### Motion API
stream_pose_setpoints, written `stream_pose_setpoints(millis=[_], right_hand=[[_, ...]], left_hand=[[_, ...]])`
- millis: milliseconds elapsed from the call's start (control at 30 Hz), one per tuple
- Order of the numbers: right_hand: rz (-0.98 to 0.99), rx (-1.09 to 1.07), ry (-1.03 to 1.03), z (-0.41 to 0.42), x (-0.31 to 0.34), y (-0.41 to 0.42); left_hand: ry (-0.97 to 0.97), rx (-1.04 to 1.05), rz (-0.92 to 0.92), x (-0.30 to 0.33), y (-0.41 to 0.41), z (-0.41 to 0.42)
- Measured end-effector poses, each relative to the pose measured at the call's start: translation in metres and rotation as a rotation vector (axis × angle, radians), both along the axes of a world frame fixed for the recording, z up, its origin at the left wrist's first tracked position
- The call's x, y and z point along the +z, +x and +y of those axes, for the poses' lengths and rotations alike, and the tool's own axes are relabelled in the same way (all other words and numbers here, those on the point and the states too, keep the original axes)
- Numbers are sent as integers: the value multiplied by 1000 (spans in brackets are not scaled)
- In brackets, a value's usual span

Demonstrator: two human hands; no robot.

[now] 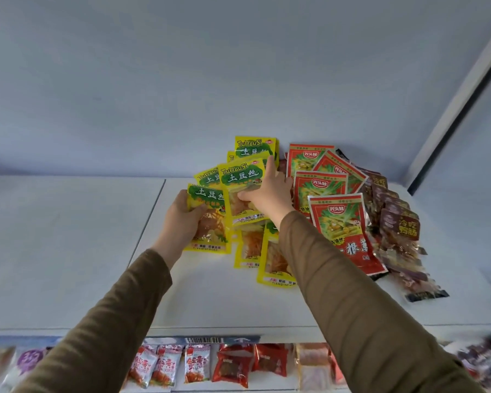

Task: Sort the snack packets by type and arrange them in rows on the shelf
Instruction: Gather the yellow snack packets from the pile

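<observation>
Several yellow packets with green labels [254, 148] lie and lean in a loose pile at the back middle of the white shelf [68, 236]. My left hand [180, 222] grips one yellow packet [210, 222] by its left edge. My right hand [268, 191] pinches another yellow packet [243, 188], thumb on its front, index finger pointing up along its right edge. To the right, several red packets [343, 225] overlap in a row running from the back towards the front. Dark brown packets [394, 219] lie further right.
The shelf's back wall rises just behind the piles. A seam [148, 222] divides the shelf board left of my hands. Below the front edge, a lower shelf holds white-and-red packets [167, 364], red packets [236, 364] and others. A slanted frame post [459, 109] stands at the right.
</observation>
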State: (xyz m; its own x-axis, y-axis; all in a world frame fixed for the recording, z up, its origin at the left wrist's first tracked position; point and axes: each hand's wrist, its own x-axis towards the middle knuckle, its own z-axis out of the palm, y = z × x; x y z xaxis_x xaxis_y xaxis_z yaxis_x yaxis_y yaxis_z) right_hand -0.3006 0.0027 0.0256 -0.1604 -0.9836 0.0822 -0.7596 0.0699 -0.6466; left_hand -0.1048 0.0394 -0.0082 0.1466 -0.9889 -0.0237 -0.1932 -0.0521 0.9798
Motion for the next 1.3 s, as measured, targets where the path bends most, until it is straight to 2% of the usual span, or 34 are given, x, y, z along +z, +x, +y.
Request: stream_pose_setpoints(millis=[100,200,333,433,533,633,700,767,867,967,1067,1167,1233,1300], right_hand=[[21,47,11,-7,4,2],[-50,56,-5,-8,3,6],[-364,52,-117,-2,-1,0],[-491,63,-168,0,3,-7],[-685,83,-119,2,7,-14],[-1037,168,-59,9,15,-19],[-1248,242,-37,12,22,-14],[-1352,302,-14,14,28,0],[-1340,311,47,19,32,24],[-1278,276,-7,23,39,24],[-1457,391,-58,22,52,6],[-1490,476,69,25,59,11],[-1302,407,129,28,47,25],[-978,267,61,33,31,35]], left_hand=[[-11,11,-11,3,0,-1],[-16,24,-14,3,1,-1],[-11,5,-1,2,0,2],[-45,19,37,5,9,2],[-98,108,122,9,25,6],[-124,210,219,14,35,8],[-144,209,322,20,36,11],[-164,181,402,28,34,15],[-166,140,490,36,33,20],[-195,178,420,38,37,22],[-185,281,296,35,49,21],[-138,220,355,31,47,26],[-86,96,463,35,34,33],[-63,-72,551,42,22,39]])
